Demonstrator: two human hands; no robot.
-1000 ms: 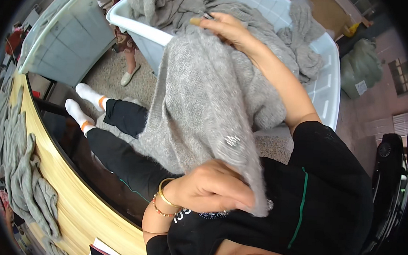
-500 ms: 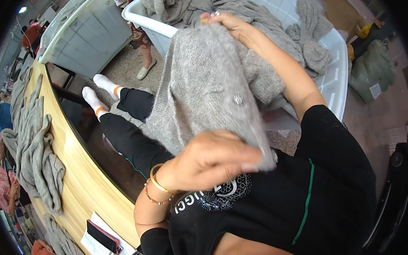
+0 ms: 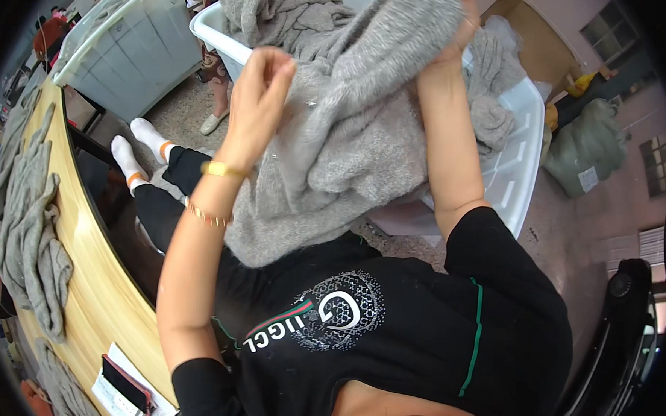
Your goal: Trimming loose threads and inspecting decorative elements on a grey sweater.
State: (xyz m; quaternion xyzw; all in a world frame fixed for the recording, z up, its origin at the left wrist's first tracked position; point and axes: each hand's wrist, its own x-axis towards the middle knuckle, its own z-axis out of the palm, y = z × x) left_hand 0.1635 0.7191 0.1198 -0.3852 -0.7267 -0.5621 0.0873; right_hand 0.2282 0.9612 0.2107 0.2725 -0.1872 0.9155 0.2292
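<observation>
A fuzzy grey knit cardigan point(image 3: 381, 150) hangs bunched over my lap and against the rim of a white plastic bin point(image 3: 529, 135). My right hand point(image 3: 463, 26) is raised at the top of the view and grips the cardigan's upper part; the cloth hides some of its fingers. To the left, my left hand point(image 3: 264, 91) is lifted beside the garment, its fingers curled and pressed together; what they hold, if anything, cannot be made out. A small shiny button shows on the knit near that hand. More grey knitwear point(image 3: 305, 14) lies heaped in the bin.
Along the left runs a wooden table point(image 3: 110, 287) with grey knit pieces point(image 3: 33, 245) and a phone point(image 3: 126, 384) on papers. A second pale bin point(image 3: 138, 55) stands at the far left. A stuffed green sack point(image 3: 588, 150) and a cardboard box point(image 3: 534, 38) are at the right.
My left hand has moved from the cardigan's lower button edge up and away to the far left. My right hand has swung right, lifting and folding the cloth over.
</observation>
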